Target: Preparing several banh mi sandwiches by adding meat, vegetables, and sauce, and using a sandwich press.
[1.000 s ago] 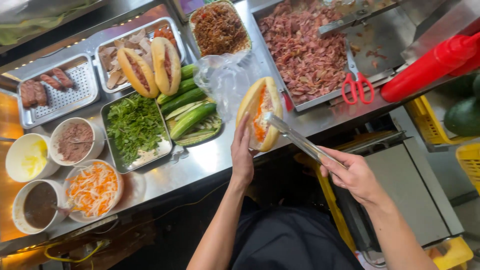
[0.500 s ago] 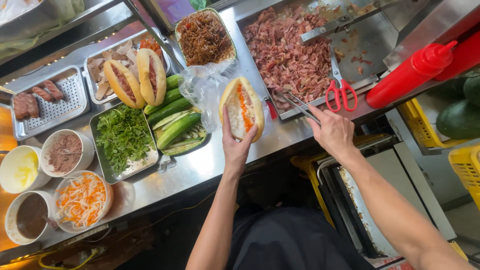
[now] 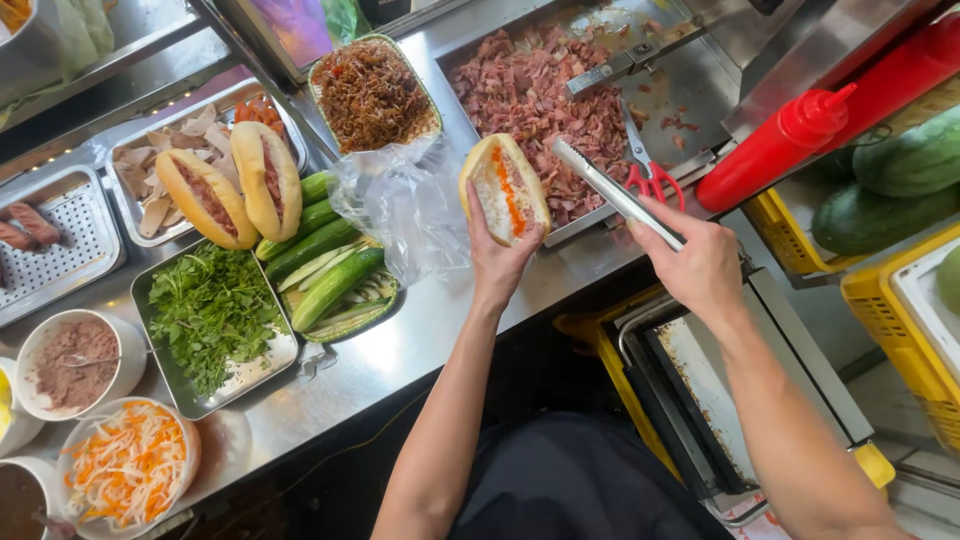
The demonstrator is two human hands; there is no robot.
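Steel counter (image 3: 420, 340) spans the view, cut off at the left edge along with the bowls there. Next in size, the big tray of chopped reddish meat (image 3: 540, 95) sits at the top, its far end covered by a metal lid or scraper that is hard to make out. Red-handled scissors (image 3: 645, 170) lie on the tray's near edge, beside a red squeeze bottle (image 3: 775, 150). A crumpled clear plastic bag (image 3: 400, 205) hides part of the cucumbers (image 3: 325, 265). The left hand (image 3: 500, 255) holds up a split bread roll (image 3: 505, 190) with orange shreds inside, just in front of the meat tray; fingers wrap its underside, so the back of the roll is unseen. The right hand (image 3: 700, 265) grips metal tongs (image 3: 610, 190), whose narrow tips point at the meat. Compared with half a second ago, the tongs have drawn out of the meat and the roll sits a little higher
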